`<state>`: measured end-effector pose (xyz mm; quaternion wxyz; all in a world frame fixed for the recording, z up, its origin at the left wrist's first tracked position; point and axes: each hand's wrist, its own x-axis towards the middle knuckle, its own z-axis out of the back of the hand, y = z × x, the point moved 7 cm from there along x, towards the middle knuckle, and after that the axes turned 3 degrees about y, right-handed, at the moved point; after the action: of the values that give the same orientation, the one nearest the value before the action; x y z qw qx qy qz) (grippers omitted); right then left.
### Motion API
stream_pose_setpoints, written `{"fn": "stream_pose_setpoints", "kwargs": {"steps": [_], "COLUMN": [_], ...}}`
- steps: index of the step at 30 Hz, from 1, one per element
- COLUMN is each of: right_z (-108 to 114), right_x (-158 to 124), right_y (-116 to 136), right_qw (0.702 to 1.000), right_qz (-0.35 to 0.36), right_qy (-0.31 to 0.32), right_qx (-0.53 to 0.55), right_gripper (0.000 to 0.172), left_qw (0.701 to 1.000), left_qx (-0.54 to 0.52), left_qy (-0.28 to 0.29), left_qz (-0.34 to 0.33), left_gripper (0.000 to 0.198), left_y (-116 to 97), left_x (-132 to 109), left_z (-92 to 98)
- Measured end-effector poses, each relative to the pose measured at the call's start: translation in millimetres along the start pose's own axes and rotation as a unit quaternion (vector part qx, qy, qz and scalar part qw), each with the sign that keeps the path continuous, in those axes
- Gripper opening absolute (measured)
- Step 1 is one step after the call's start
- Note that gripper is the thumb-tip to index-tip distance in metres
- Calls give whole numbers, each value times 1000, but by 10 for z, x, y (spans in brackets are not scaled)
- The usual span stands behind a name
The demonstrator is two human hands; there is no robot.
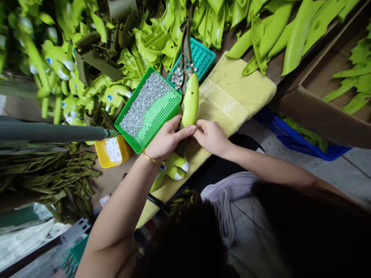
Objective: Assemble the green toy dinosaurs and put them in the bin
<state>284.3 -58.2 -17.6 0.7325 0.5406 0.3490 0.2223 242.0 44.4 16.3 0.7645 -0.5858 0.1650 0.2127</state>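
My left hand (pixel 169 138) is closed around the lower part of a lime-green plastic toy animal (pixel 190 101), its thumb lying across the toy's near end. A thin olive strip (pixel 186 42) runs along the toy and reaches up past its tip. Below my left wrist shows a toy head (pixel 171 170) with a blue eye and white tips; whether it joins the held piece is hidden. My right hand (pixel 213 136) pinches at the toy's near end, fingertips meeting the left thumb. What lies between those right fingertips cannot be made out.
A green basket (pixel 138 148) of small metal screws or pins stands left of the toy. Behind it is a teal basket (pixel 206 58) with round metal pieces. A yellow pad (pixel 240 92) lies underneath. Lime-green parts (pixel 269 34) pile up behind; a cardboard box (pixel 333 116) stands right.
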Motion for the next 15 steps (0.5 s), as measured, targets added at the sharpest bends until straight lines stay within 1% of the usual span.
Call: {"fn": "stream_pose_setpoints", "kwargs": {"steps": [1, 2, 3, 4, 5, 6, 7, 8, 9, 10, 11, 12, 13, 15], "right_z": [22, 52, 83, 123, 187, 271, 366, 447, 458, 373, 177, -88, -391, -898], "right_x": [-11, -29, -52, -80, -100, -93, -40, 53, 151, 242, 320, 388, 469, 638], "right_y": [-29, -42, -31, 11, 92, 224, 419, 682, 981, 1269, 1518, 1712, 1828, 1938], "right_qw": [1000, 1000, 996, 987, 974, 960, 955, 960, 964, 958, 940, 911, 888, 869], "right_qz": [-3, -7, -12, -14, -11, 2, 29, 80, 152, 233, 313, 378, 406, 406], "right_qy": [3, 26, 73, 135, 188, 219, 210, 163, 115, 92, 113, 161, 217, 276], "right_qx": [-1, -14, -41, -81, -128, -174, -208, -212, -186, -138, -80, -28, 3, 63], "right_gripper": [31, 30, 30, 31, 33, 36, 39, 41, 41, 42, 45, 52, 59, 74], "left_qw": [1000, 1000, 998, 995, 989, 982, 975, 967, 957, 943, 926, 908, 891, 867], "left_qx": [-4, 6, 33, 74, 121, 169, 212, 250, 285, 322, 361, 397, 428, 464], "left_qy": [12, 30, 54, 73, 85, 83, 63, 31, -8, -49, -85, -116, -140, -170], "left_qz": [0, 1, 0, -3, -7, -14, -26, -41, -56, -67, -71, -69, -63, -59], "left_gripper": [46, 46, 46, 45, 46, 46, 48, 50, 55, 60, 63, 63, 59, 48], "left_y": [15, 29, 45, 63, 87, 109, 122, 125, 123, 121, 124, 134, 151, 192], "left_x": [16, 22, 15, -8, -44, -91, -147, -212, -286, -366, -447, -524, -593, -699], "left_z": [-15, -35, -62, -83, -103, -115, -120, -123, -133, -148, -172, -198, -223, -254]}}
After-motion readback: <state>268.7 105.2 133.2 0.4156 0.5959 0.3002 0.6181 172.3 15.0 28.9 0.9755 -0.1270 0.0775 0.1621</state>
